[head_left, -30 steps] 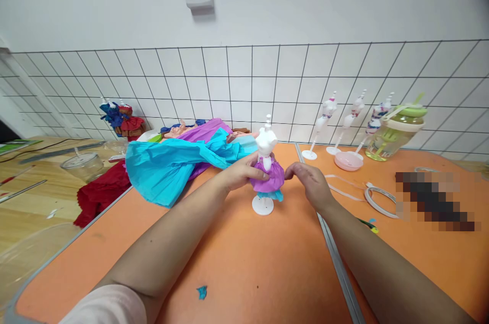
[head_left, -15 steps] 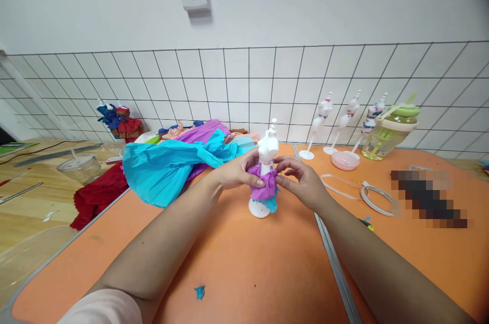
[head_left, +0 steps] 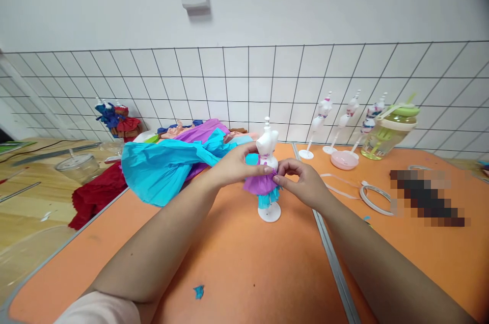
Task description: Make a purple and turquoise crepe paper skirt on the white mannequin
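A small white dress-form mannequin [head_left: 267, 143] stands on the orange table on its round white base [head_left: 269, 213]. Around its waist sits a gathered purple crepe paper skirt [head_left: 260, 184], and a turquoise ruffled layer [head_left: 269, 197] shows beneath. My left hand [head_left: 237, 165] is closed on the mannequin from the left, its thumb across the waist and its other fingers partly hidden behind. On the right side, my right hand [head_left: 298, 177] pinches the purple skirt's edge at the waist between thumb and forefinger.
Turquoise crepe paper [head_left: 160, 171] and purple sheets [head_left: 202, 131] lie left, beside red paper [head_left: 97, 191]. Several dress forms [head_left: 320, 120] stand at the back right near a pink dish [head_left: 344, 159] and a green-lidded bottle [head_left: 390, 130]. A ribbon roll [head_left: 376, 199] lies right. A turquoise scrap [head_left: 198, 292] is in front.
The mannequin has turned and tilted upright, its base shifting slightly right. The purple skirt now flares to the left, with more turquoise showing below. My right hand's fingers have drawn in to the waist.
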`<state>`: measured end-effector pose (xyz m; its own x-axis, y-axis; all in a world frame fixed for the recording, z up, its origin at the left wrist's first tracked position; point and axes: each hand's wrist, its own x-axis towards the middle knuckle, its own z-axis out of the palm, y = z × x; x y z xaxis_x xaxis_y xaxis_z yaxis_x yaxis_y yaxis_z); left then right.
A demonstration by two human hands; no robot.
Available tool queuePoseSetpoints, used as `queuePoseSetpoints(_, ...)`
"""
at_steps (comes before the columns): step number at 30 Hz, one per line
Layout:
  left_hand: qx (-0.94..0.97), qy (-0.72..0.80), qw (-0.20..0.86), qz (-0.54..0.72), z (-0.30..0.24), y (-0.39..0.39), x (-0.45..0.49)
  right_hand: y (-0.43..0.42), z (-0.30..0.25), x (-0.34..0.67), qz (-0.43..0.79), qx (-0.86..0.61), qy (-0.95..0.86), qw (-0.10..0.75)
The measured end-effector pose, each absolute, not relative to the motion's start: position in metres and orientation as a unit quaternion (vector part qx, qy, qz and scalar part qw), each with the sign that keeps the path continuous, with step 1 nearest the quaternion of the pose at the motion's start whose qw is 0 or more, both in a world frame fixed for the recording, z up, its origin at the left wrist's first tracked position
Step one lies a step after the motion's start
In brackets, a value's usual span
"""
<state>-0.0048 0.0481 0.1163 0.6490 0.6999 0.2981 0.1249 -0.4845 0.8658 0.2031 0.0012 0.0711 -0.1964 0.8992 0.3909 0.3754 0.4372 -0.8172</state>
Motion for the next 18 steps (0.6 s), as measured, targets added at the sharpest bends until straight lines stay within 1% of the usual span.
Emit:
queuePoseSetpoints(3, 0.779, 0.292, 0.443, 0.334, 0.118, 0.046, -0.005, 0.000, 0.072, 0.207, 0.268, -0.449, -0.728, 0.443)
queuePoseSetpoints(7, 0.768, 0.312, 0.448, 0.334, 0.119, 0.051, -0.010, -0.001, 0.071, 0.209, 0.274, -0.459, -0.703, 0.468)
queuePoseSetpoints(14, 0.734, 0.264, 0.498, 0.378, 0.113, 0.050, 0.000, 0.003, 0.058, 0.192, 0.227, -0.522, -0.665, 0.482)
queuePoseSetpoints(18, 0.699, 0.313, 0.503, 0.400, 0.108, 0.046, 0.011, 0.005, 0.057, 0.198, 0.210, -0.546, -0.651, 0.484)
